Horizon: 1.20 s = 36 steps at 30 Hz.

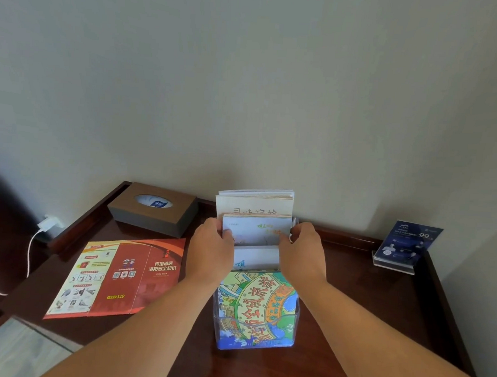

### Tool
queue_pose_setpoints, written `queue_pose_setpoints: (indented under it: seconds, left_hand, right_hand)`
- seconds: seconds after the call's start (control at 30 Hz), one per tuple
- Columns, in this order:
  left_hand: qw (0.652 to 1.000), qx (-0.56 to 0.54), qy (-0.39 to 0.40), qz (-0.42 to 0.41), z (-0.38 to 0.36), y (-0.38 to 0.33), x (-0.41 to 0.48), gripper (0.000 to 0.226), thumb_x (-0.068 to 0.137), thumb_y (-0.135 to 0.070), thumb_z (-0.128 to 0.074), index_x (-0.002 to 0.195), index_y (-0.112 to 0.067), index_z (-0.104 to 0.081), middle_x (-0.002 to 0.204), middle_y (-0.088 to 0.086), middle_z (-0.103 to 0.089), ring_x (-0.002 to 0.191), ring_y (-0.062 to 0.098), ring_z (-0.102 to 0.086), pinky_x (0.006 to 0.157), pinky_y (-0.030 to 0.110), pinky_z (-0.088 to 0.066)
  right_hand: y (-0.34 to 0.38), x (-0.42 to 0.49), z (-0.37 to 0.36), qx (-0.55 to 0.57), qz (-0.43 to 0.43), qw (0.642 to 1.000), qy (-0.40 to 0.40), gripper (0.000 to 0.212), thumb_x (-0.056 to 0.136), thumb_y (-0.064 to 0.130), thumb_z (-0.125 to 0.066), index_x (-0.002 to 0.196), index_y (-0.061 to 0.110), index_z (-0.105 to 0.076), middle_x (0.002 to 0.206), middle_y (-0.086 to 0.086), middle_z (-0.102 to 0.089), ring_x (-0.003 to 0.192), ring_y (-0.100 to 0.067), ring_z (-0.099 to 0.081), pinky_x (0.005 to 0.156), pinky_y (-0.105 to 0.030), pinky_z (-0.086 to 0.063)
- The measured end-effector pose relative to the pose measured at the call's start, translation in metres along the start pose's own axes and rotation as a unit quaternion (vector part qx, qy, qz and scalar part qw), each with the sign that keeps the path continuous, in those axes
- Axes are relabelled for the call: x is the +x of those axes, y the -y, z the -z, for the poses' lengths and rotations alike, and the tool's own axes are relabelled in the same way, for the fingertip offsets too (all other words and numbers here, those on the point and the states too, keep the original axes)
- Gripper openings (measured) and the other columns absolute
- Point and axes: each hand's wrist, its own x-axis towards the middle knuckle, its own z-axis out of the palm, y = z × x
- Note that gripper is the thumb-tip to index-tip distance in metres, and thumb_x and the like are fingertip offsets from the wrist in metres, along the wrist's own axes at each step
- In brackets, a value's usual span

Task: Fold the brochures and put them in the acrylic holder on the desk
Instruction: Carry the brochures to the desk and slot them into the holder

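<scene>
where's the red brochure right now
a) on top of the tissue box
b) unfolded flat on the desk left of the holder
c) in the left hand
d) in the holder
b: the red brochure lies unfolded, flat on the desk left of the holder, while the left hand and right hand hold a pale brochure in the holder.

Bare dark wooden surface (365, 304) right of clear acrylic holder (297, 313), brown tissue box (154, 213) rear left, flat red brochure (121, 276) left, blue sign stand (408, 244) rear right

Head view, angled down, desk (349, 323) near
</scene>
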Motion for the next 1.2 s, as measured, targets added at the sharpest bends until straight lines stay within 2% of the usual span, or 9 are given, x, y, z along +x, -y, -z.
queue_pose_setpoints:
  seconds: [0.07,0.23,0.43,0.53,0.67,0.83,0.93,1.03,1.2]
  left_hand:
    - [1.000,0.001,0.000,0.004,-0.0004,0.0002,-0.0012,0.007,0.099,-0.023,-0.049,0.100,-0.022,-0.055,0.098,-0.005,-0.060,0.073,0.003,-0.052,0.049,0.015,-0.031]
    - [1.000,-0.008,0.010,0.017,-0.0005,0.0009,-0.0014,0.004,0.098,-0.024,-0.049,0.099,-0.022,-0.053,0.095,-0.009,-0.058,0.070,0.000,-0.052,0.044,0.012,-0.031]
    - [0.999,-0.024,0.006,0.022,-0.0006,0.0015,-0.0030,0.002,0.098,-0.024,-0.052,0.100,-0.023,-0.051,0.093,-0.009,-0.058,0.071,0.002,-0.052,0.048,0.014,-0.031]
    - [0.999,-0.029,0.001,0.019,0.0008,0.0016,-0.0038,0.003,0.097,-0.023,-0.053,0.099,-0.021,-0.050,0.090,-0.009,-0.056,0.069,0.004,-0.052,0.041,0.012,-0.038]
    - [0.999,-0.028,-0.001,0.015,0.0023,0.0016,-0.0045,0.002,0.097,-0.020,-0.053,0.096,-0.019,-0.052,0.089,-0.006,-0.055,0.067,0.006,-0.051,0.047,0.000,-0.037]
    - [1.000,-0.010,-0.010,0.017,0.0012,0.0025,-0.0037,0.007,0.098,-0.022,-0.050,0.098,-0.017,-0.055,0.092,-0.006,-0.056,0.068,0.004,-0.050,0.047,0.001,-0.038]
    - [1.000,0.017,0.002,0.024,-0.0019,0.0044,-0.0035,0.015,0.100,-0.022,-0.047,0.103,-0.014,-0.060,0.097,-0.004,-0.060,0.068,0.003,-0.051,0.040,0.013,-0.036]
    - [0.999,0.019,-0.001,0.029,-0.0039,0.0043,-0.0014,0.016,0.099,-0.021,-0.048,0.101,-0.015,-0.063,0.094,-0.006,-0.059,0.067,0.002,-0.050,0.046,0.016,-0.032]
    - [0.999,0.042,-0.007,0.026,-0.0002,0.0035,-0.0018,0.011,0.099,-0.023,-0.049,0.098,-0.016,-0.059,0.087,-0.009,-0.054,0.065,0.002,-0.049,0.042,0.012,-0.030]
  right_hand:
    - [0.0008,-0.0013,-0.0013,0.006,0.000,1.000,-0.003,0.012,0.093,0.019,-0.058,0.097,0.013,-0.048,0.104,-0.010,-0.057,0.084,-0.024,-0.057,0.069,-0.032,-0.041]
    - [0.0010,-0.0034,-0.0008,0.005,0.005,1.000,-0.002,0.012,0.094,0.022,-0.057,0.096,0.015,-0.047,0.101,-0.007,-0.059,0.086,-0.024,-0.059,0.072,-0.037,-0.049]
    - [-0.0008,-0.0036,0.0017,-0.003,0.004,1.000,-0.001,0.013,0.093,0.024,-0.057,0.096,0.016,-0.048,0.098,-0.004,-0.058,0.083,-0.021,-0.058,0.068,-0.035,-0.046]
    - [-0.0013,-0.0037,0.0017,-0.004,0.005,1.000,0.001,0.014,0.092,0.026,-0.058,0.093,0.015,-0.050,0.095,-0.002,-0.058,0.078,-0.017,-0.057,0.064,-0.033,-0.043]
    - [-0.0020,-0.0030,0.0034,-0.007,0.007,1.000,0.006,0.013,0.092,0.026,-0.059,0.094,0.016,-0.051,0.090,0.001,-0.059,0.072,-0.011,-0.055,0.062,-0.031,-0.043]
    - [0.0000,-0.0039,0.0030,-0.004,0.011,1.000,0.015,0.011,0.093,0.025,-0.057,0.098,0.019,-0.049,0.098,-0.001,-0.060,0.080,-0.015,-0.057,0.067,-0.030,-0.042]
    - [-0.0005,-0.0060,0.0024,-0.004,0.016,1.000,0.018,0.010,0.093,0.026,-0.055,0.098,0.020,-0.048,0.102,-0.002,-0.059,0.081,-0.016,-0.057,0.065,-0.030,-0.040]
    - [-0.0016,-0.0056,0.0038,-0.013,0.023,0.999,0.018,0.009,0.093,0.025,-0.054,0.097,0.022,-0.047,0.100,0.000,-0.058,0.075,-0.009,-0.052,0.060,-0.029,-0.037]
    - [-0.0018,-0.0053,0.0049,-0.019,0.027,0.999,0.022,0.010,0.093,0.024,-0.055,0.096,0.023,-0.045,0.101,0.001,-0.057,0.076,-0.010,-0.053,0.060,-0.028,-0.037]
